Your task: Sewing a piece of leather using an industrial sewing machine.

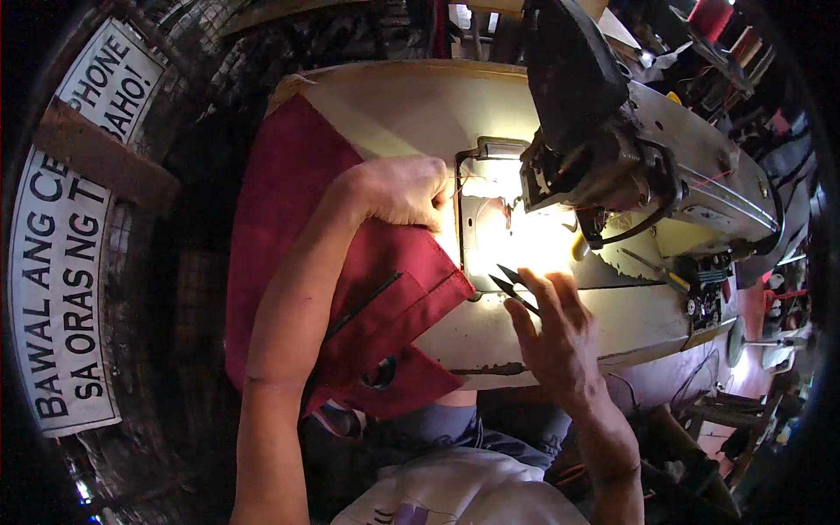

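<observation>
A piece of dark red cloth (pixel 289 201) with stitched seams and a dark slit hangs over the left side of the sewing table. My left hand (pixel 407 191) is closed on its upper edge, just left of the machine's needle plate; the fingertips are partly hidden. In my right hand (pixel 560 328) is a pair of black thread snips (pixel 516 291), blades apart and pointing up and left, beside the cloth's right corner. The sewing machine (pixel 630 166) stands over the brightly lit plate, where a short red thread (pixel 507 213) shows.
A screwdriver (pixel 658 269) with a yellowish handle lies on the right of the pale sewing table (pixel 411 101). A red thread spool (pixel 709 17) stands at the far right. White lettered signs (pixel 66 289) hang on the left, past a dark gap.
</observation>
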A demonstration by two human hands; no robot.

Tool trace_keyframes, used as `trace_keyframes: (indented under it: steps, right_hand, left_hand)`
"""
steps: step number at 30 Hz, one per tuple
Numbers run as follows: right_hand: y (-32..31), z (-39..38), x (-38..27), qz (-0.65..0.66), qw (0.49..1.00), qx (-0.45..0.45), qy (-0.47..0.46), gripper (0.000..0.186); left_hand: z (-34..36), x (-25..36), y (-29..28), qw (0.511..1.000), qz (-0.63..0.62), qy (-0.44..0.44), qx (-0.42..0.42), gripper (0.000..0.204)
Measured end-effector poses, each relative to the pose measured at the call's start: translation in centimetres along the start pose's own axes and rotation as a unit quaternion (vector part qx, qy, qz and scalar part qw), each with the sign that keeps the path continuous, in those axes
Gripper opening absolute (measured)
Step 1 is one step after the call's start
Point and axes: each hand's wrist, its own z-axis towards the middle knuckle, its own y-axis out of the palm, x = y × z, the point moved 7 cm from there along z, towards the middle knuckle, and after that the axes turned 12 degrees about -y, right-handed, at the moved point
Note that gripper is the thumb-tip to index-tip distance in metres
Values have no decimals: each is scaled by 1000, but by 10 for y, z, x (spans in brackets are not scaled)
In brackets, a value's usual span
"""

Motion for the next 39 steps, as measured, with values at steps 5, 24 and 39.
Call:
trace_keyframes:
  steps: [5, 24, 39]
  right_hand:
    - [29, 49, -22, -65, 992, -48, -101, 23]
    - [18, -10, 24, -70, 997, -2, 24, 33]
    - [-68, -114, 140, -220, 956, 109, 160, 33]
  left_hand:
    - [0, -11, -5, 997, -66, -24, 26, 26]
    - [7, -37, -31, 917, 60, -93, 383, 47]
    - [-3, 50, 46, 979, 119, 60, 154, 53]
